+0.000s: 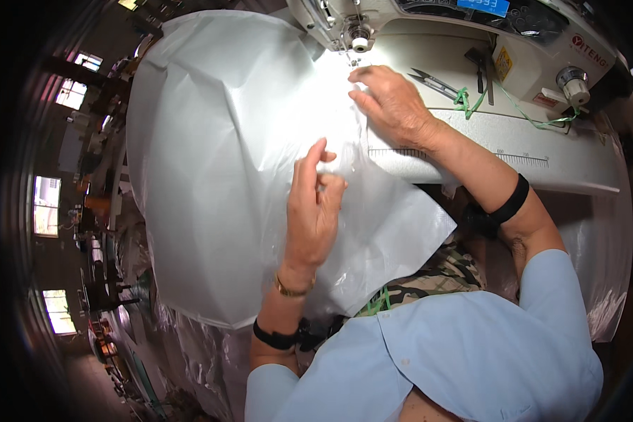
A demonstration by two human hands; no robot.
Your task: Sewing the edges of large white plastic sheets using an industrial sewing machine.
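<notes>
A large sheet of shiny white plastic (204, 190) covers the left and middle of the view and runs under the sewing machine's needle and presser foot (353, 60). At its right edge, just below the presser foot, my right hand (394, 105) rests its fingertips on the sheet. The thumb and forefinger there are apart. My left hand (313, 204) is over the middle of the sheet, fingers half bent and spread, with nothing visible between them. Glare from the machine's lamp washes out the sheet's edge near the needle.
Thread snips (435, 84) lie on the machine bed (457, 130) beside green string (464, 102) and a dark-handled tool (478, 67). The machine's hand knob (573, 86) stands at the right. A ruler scale (520, 158) runs along the bed's front. Windows (47, 205) and clutter line the far left.
</notes>
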